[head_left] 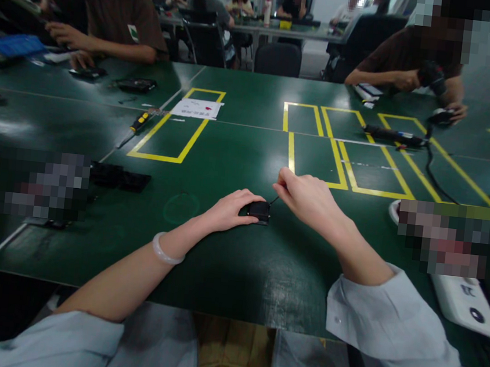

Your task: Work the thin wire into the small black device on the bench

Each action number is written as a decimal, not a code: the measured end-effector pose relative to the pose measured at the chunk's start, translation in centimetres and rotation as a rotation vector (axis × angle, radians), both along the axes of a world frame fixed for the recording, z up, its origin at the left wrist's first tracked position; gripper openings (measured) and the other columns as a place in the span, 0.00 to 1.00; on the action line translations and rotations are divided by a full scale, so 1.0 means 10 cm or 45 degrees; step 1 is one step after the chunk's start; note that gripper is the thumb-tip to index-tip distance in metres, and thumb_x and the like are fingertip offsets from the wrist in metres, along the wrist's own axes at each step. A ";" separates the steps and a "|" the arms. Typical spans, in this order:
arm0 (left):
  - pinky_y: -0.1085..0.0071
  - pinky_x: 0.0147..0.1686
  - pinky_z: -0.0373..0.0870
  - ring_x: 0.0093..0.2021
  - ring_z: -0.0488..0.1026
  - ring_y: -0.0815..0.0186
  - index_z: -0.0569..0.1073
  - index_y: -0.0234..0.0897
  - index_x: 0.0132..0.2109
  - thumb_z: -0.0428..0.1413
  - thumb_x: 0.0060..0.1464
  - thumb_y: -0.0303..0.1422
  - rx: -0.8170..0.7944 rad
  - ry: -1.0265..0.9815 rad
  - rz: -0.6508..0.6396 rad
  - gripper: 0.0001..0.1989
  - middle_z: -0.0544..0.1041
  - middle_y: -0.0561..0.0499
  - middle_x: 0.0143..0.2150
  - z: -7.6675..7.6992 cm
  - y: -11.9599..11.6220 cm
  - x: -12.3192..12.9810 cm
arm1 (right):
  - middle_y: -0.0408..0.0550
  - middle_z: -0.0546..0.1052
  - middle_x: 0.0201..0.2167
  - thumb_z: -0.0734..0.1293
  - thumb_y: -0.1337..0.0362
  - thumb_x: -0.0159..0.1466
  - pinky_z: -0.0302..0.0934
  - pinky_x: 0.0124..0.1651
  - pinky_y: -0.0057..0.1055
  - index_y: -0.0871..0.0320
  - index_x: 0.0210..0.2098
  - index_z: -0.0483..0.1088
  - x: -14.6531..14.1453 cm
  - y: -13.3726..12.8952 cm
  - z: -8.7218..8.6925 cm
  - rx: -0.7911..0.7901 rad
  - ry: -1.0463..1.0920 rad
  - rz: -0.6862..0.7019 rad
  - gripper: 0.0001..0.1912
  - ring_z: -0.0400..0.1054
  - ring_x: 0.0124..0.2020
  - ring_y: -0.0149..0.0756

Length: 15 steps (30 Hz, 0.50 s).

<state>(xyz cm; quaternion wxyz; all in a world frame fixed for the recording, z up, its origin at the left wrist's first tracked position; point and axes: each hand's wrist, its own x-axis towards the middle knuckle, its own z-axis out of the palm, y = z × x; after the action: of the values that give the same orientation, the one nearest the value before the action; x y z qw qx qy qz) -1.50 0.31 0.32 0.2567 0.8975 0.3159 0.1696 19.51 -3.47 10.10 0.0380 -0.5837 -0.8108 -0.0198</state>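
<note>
My left hand (232,208) rests on the table around a small black box-shaped part (259,210), its thumb and fingers gripping the part's left side. My right hand (305,193) is closed in a pinch just above and to the right of it. From these fingers a thin dark rod or wire (274,200) slants down to the part's upper right edge. Whether it is a cable or a tool shaft I cannot tell. Both hands are over the green tabletop (227,269).
Yellow tape outlines (155,156) mark the table. Left are a yellow-black screwdriver (140,121) and black parts (123,179); a paper sheet (198,108) lies behind. Right are a black cylindrical tool (394,135) with a cord and a white object (464,303). Two people work opposite.
</note>
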 end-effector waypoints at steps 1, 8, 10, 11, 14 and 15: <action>0.62 0.51 0.65 0.50 0.68 0.57 0.66 0.45 0.59 0.56 0.58 0.42 0.000 -0.001 0.001 0.23 0.70 0.47 0.49 0.00 0.00 0.00 | 0.49 0.78 0.30 0.53 0.57 0.69 0.41 0.26 0.30 0.56 0.44 0.65 0.00 0.00 0.00 0.011 0.000 -0.007 0.14 0.71 0.30 0.39; 0.62 0.50 0.65 0.50 0.68 0.58 0.67 0.45 0.59 0.56 0.58 0.41 -0.002 0.004 -0.005 0.22 0.70 0.47 0.49 0.00 0.00 0.00 | 0.48 0.77 0.29 0.53 0.54 0.69 0.40 0.25 0.30 0.56 0.42 0.65 -0.01 0.01 -0.04 0.059 0.009 -0.022 0.16 0.70 0.29 0.38; 0.62 0.50 0.65 0.50 0.68 0.58 0.67 0.45 0.58 0.56 0.58 0.42 -0.002 0.003 0.000 0.22 0.70 0.47 0.49 0.00 0.00 0.00 | 0.49 0.77 0.29 0.52 0.56 0.69 0.40 0.25 0.30 0.56 0.43 0.65 -0.01 0.01 -0.04 0.051 0.012 -0.013 0.15 0.70 0.29 0.38; 0.62 0.51 0.65 0.50 0.68 0.58 0.67 0.45 0.58 0.56 0.58 0.42 -0.005 0.004 0.002 0.22 0.71 0.47 0.49 0.00 0.00 0.00 | 0.49 0.77 0.29 0.52 0.57 0.69 0.40 0.25 0.30 0.57 0.44 0.64 -0.01 0.00 -0.04 0.041 0.022 -0.004 0.15 0.70 0.28 0.38; 0.62 0.51 0.65 0.50 0.68 0.57 0.67 0.46 0.59 0.56 0.58 0.42 -0.013 0.007 0.000 0.22 0.71 0.47 0.49 0.00 0.00 0.01 | 0.48 0.77 0.31 0.52 0.60 0.68 0.41 0.26 0.29 0.57 0.47 0.62 0.01 -0.01 -0.03 0.015 0.071 0.030 0.14 0.69 0.27 0.36; 0.62 0.51 0.65 0.50 0.68 0.57 0.67 0.46 0.59 0.56 0.58 0.41 -0.014 0.007 -0.002 0.22 0.71 0.47 0.49 0.00 0.00 0.00 | 0.48 0.77 0.31 0.52 0.60 0.68 0.41 0.26 0.29 0.57 0.48 0.61 0.01 -0.01 -0.03 0.012 0.081 0.037 0.14 0.69 0.27 0.36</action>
<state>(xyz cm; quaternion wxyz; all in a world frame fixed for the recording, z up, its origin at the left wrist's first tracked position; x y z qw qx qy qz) -1.46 0.32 0.34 0.2608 0.8968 0.3169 0.1653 19.61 -3.58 9.78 0.0670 -0.5719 -0.8176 -0.0046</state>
